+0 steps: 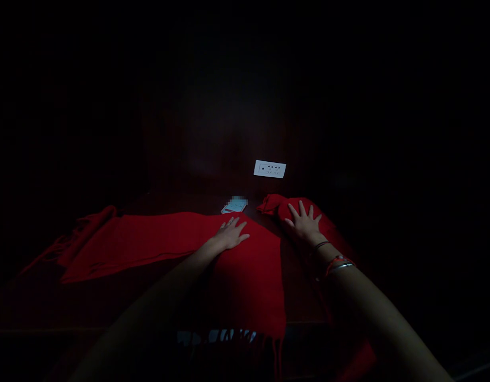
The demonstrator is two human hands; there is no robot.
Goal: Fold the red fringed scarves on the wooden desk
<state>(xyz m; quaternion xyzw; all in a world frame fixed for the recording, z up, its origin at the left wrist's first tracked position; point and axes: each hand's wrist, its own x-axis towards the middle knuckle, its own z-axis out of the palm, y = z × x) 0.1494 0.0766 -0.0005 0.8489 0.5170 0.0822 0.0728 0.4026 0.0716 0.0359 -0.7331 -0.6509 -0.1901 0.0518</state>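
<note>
A red fringed scarf (149,236) lies across a dark table, bent so that one end reaches left and the other hangs over the front edge. My left hand (230,233) rests flat on the bend of this scarf, fingers spread. To the right is a second piece of red cloth (326,225), bunched at its far end and running down toward the front. My right hand (304,222) presses on it with fingers spread wide. Bracelets circle my right wrist. Neither hand grips anything.
A small pale-blue booklet or card (235,205) lies behind the scarf, partly blurred out. On the dark back panel is a white socket plate (270,169). The table's front edge (42,330) shows faintly. Deep shadow hides the surroundings.
</note>
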